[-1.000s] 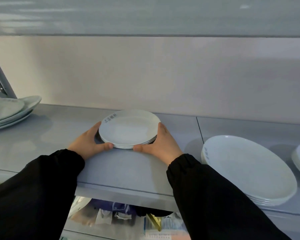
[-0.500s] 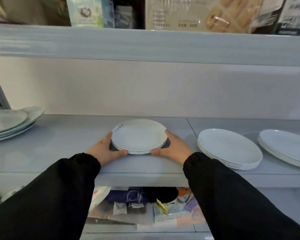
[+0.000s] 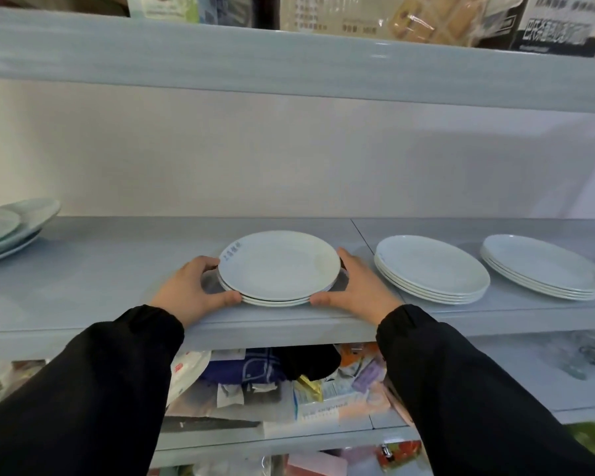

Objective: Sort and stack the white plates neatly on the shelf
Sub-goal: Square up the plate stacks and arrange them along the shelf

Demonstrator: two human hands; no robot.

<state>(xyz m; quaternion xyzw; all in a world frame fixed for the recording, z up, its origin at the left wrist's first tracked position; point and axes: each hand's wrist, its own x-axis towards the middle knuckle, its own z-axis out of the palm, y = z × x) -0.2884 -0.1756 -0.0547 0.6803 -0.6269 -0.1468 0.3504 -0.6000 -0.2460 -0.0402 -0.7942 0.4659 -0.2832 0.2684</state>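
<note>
One grey-blue shelf (image 3: 100,269) is spanning the full width of the view, and we are logging four stacks of white plates on it. Above it an upper shelf (image 3: 289,63) is carrying packaged goods (image 3: 426,22). Below it a lower shelf (image 3: 272,441) is holding a jumble of packets (image 3: 255,372).

Two black sleeves, left (image 3: 83,389) and right (image 3: 478,389), are reaching in from the bottom edge.

The left stack (image 3: 4,231) is sitting at the far left, cut off by the frame, with its plates lying unevenly. The right stack (image 3: 433,269) and the far-right stack (image 3: 540,266) are standing side by side to the right of the panel seam, apart from each other.

The middle stack (image 3: 279,266) is sitting near the front edge of the shelf, just left of the seam; we are counting about three plates in it.

The left hand (image 3: 193,290) is gripping its left rim, with the thumb lying along the near edge and the fingers curling round the far side. The right hand (image 3: 361,286) is gripping the right rim the same way.

Blue print (image 3: 232,252) is showing on the top plate's back-left rim, too blurred for us to read.
</note>
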